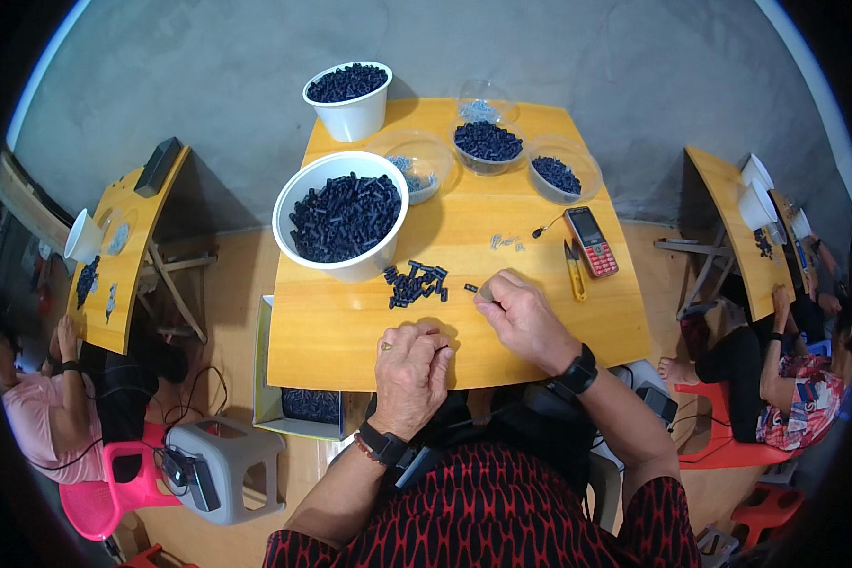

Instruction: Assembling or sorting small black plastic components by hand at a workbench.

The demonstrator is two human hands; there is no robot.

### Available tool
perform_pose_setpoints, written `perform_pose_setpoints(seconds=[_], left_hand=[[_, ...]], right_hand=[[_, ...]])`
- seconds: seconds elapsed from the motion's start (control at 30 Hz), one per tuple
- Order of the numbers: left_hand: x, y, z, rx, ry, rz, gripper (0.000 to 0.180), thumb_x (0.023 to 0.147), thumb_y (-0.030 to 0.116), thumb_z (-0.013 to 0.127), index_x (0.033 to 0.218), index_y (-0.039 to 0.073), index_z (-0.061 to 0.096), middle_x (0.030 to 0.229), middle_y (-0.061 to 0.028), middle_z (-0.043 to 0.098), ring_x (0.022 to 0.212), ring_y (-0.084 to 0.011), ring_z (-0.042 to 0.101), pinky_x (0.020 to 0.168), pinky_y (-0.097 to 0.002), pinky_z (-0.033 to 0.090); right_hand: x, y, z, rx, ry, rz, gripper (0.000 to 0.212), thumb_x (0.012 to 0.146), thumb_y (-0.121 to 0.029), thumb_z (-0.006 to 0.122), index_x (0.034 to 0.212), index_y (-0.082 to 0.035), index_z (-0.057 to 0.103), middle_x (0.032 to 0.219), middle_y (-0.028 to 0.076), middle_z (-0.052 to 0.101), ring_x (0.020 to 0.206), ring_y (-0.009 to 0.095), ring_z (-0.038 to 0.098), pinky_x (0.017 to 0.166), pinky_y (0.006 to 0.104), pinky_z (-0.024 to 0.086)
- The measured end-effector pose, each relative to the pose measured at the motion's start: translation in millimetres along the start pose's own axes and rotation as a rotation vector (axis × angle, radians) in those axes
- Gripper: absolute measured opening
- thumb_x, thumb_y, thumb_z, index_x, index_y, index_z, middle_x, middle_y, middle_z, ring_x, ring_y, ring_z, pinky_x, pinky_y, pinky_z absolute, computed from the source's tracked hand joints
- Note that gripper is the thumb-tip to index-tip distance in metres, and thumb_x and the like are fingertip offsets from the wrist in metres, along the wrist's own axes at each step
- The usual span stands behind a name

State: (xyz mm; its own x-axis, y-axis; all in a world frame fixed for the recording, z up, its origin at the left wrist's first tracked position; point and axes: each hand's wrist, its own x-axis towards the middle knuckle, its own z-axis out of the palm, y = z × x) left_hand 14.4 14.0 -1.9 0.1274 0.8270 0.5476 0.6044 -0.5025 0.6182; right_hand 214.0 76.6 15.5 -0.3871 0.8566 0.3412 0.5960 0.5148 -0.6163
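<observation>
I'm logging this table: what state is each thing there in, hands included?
Near white tub, open, heaped with black pieces
Far white tub, likewise
Clear bowls, open, partly filled
Loose black pieces, piled
Phone, face up, screen dark
Yellow-handled snips, lying flat, opening unclear
Left hand, fingers curled, grip unclear
Right hand, fingers bent, grip unclear

I can read no words or numbers anywhere before me. On the red-and-black phone [592,243] near my desk's [331,331] right edge, any key markings are too small to make out.
</observation>
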Motion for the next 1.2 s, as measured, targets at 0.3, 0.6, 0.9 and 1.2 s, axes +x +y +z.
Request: perform_pose_setpoints(seconds=[0.3, 0.6, 0.9, 1.2], left_hand=[[-1.6, -5.3, 0.3, -0.05, 0.021, -0.007, 0.014, 0.076, 0.0, 0.07, 0.087, 0.004, 0.062, 0.079, -0.0128, 0.058, 0.074, -0.0324, 0.055, 0.067, -0.0402, 0.042], [-3.8, -5.8, 2.1, 0.006, -0.026, -0.029, 0.015, 0.075, 0.003, 0.071, 0.087, 0.006, 0.063, 0.081, -0.0112, 0.058, 0.076, -0.0311, 0.055, 0.072, -0.0401, 0.042], [-4.7, -8.8, 0.8, -0.047, 0.016, -0.034, 0.014, 0.076, 0.001, 0.07, 0.087, 0.004, 0.063, 0.079, -0.0126, 0.058, 0.074, -0.032, 0.056, 0.07, -0.0397, 0.043], [-4.4, -6.7, 3.0, -0.188, 0.132, -0.138, 0.011, 0.083, 0.0, 0.067, 0.093, 0.001, 0.063, 0.077, -0.0134, 0.058, 0.068, -0.0293, 0.058, 0.062, -0.0359, 0.046]], right_hand=[[0.0, 25.3, 2.2, 0.803, 0.183, 0.356, 0.008, 0.095, -0.005, 0.058, 0.098, 0.002, 0.062, 0.094, 0.005, 0.067, 0.082, 0.013, 0.062, 0.078, 0.0259, 0.051], [30.1, 22.4, 8.0, 0.048, 0.156, 0.0, 0.01, 0.087, -0.001, 0.06, 0.095, 0.004, 0.059, 0.103, 0.02, 0.064, 0.101, 0.036, 0.059, 0.089, 0.0404, 0.047], [19.5, -6.3, 3.3, 0.209, 0.099, 0.0, 0.005, 0.089, -0.001, 0.06, 0.09, 0.003, 0.057, 0.095, 0.017, 0.063, 0.09, 0.029, 0.062, 0.081, 0.0334, 0.049], [-29.3, -14.7, -31.0, -0.04, 0.005, 0.135, 0.01, 0.092, -0.008, 0.056, 0.09, 0.002, 0.056, 0.087, 0.018, 0.055, 0.084, 0.037, 0.057, 0.074, 0.0417, 0.048]])
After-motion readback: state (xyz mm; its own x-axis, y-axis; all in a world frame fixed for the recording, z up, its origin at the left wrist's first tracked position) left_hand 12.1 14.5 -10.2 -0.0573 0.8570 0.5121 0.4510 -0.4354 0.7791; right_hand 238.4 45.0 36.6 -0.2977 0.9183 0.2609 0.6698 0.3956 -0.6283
